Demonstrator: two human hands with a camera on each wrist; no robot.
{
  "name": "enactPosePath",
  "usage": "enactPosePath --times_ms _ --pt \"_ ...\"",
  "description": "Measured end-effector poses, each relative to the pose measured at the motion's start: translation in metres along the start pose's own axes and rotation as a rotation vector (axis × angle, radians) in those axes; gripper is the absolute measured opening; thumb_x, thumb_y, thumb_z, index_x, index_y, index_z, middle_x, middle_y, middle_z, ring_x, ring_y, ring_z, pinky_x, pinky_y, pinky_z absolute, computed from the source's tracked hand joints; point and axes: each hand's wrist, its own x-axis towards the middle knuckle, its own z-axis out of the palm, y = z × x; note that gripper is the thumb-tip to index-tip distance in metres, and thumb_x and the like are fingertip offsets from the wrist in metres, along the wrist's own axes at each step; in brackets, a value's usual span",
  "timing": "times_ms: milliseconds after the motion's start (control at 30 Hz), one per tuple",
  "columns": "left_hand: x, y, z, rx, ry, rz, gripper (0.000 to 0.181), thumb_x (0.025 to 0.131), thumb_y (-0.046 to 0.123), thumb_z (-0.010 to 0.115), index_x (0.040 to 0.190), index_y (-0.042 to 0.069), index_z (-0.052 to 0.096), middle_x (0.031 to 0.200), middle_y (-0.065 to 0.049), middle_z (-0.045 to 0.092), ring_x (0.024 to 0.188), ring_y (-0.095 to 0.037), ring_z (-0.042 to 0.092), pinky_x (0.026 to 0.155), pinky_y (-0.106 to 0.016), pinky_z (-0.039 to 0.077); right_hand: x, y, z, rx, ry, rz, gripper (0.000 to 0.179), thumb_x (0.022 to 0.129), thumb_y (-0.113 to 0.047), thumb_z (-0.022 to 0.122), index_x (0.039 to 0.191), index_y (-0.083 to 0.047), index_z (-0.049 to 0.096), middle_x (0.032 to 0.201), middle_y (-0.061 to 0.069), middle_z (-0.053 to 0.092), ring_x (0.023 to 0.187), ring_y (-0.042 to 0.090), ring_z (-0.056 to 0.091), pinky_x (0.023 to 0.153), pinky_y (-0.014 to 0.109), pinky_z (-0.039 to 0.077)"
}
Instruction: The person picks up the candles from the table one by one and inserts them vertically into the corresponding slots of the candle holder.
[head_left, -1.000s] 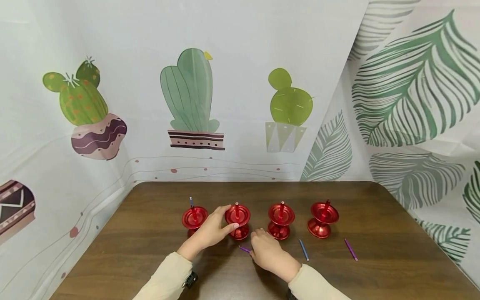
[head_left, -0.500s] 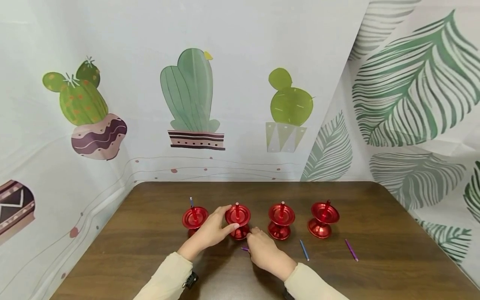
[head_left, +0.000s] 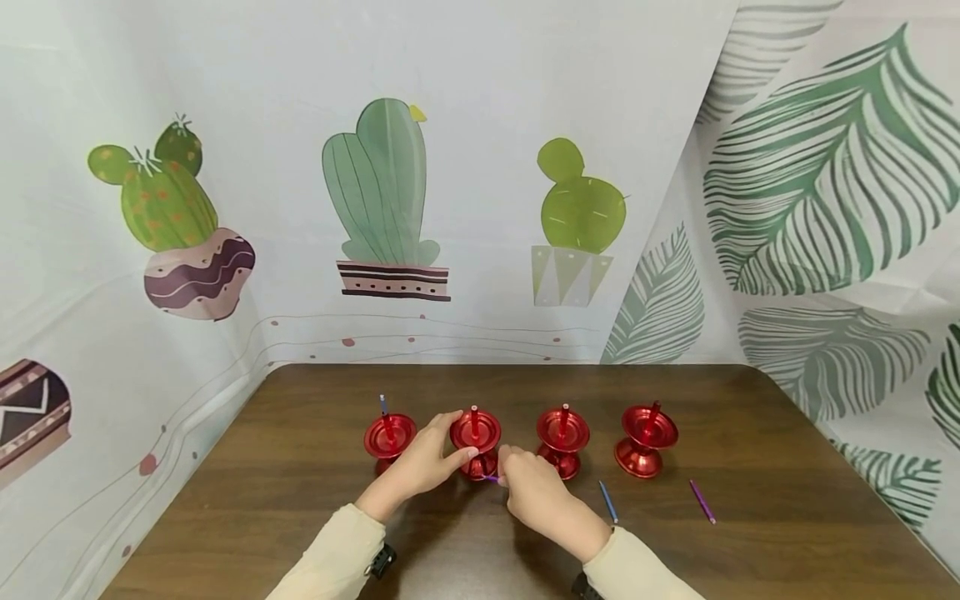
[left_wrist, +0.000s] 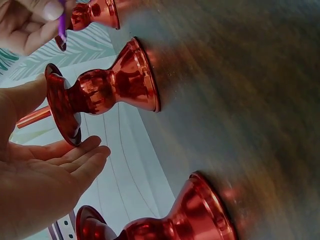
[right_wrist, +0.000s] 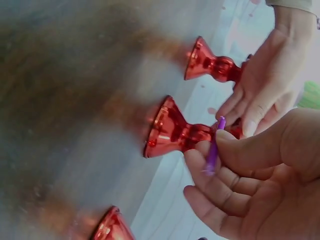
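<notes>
Soft light brightens the backdrop (head_left: 480, 75) in the head view, with a pale sheen on the tabletop (head_left: 442, 577) at 6 o'clock and shadows under the left hand (head_left: 422, 460) and right hand (head_left: 542, 498). The 2 wrist views are dimmer: the tabletop smears toward 3 o'clock in the left and 10 o'clock in the right, glints streak the red stand (left_wrist: 132, 82), and the purple stick (right_wrist: 213, 151) blurs toward 6 o'clock.
</notes>
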Motion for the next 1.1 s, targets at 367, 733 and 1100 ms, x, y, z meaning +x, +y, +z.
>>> enactPosePath --times_ms 367,733,1100 --pt "0.001 0.001 0.0 0.001 -0.004 -0.004 0.062 0.089 0.023 0.07 0.134 -0.012 0.043 0.128 -0.025 0.053 0.115 -0.035 0.057 0.095 -0.049 0.047 0.013 0.0 -0.021 0.171 0.111 0.024 0.009 0.082 0.007 0.069 0.087 0.0 0.067 0.082 0.006 0.062 0.07 0.016 0.061 0.063 0.032 0.054" --pt "0.0 0.003 0.0 0.012 -0.007 -0.017 0.063 0.088 0.023 0.071 0.134 -0.011 0.044 0.127 -0.026 0.053 0.116 -0.037 0.055 0.096 -0.05 0.045 0.047 0.007 -0.028 0.596 0.263 0.156 0.004 0.091 0.004 0.06 0.094 0.003 0.058 0.082 0.015 0.063 0.073 0.028 0.065 0.059 0.024 0.052" --pt "-0.001 0.003 -0.001 -0.003 -0.012 -0.026 0.063 0.089 0.023 0.071 0.135 -0.01 0.043 0.128 -0.025 0.053 0.116 -0.037 0.055 0.096 -0.051 0.045 0.063 -0.004 -0.025 0.943 0.349 0.143 0.011 0.091 0.0 0.062 0.099 0.007 0.061 0.093 0.022 0.067 0.09 0.037 0.064 0.079 0.03 0.055"
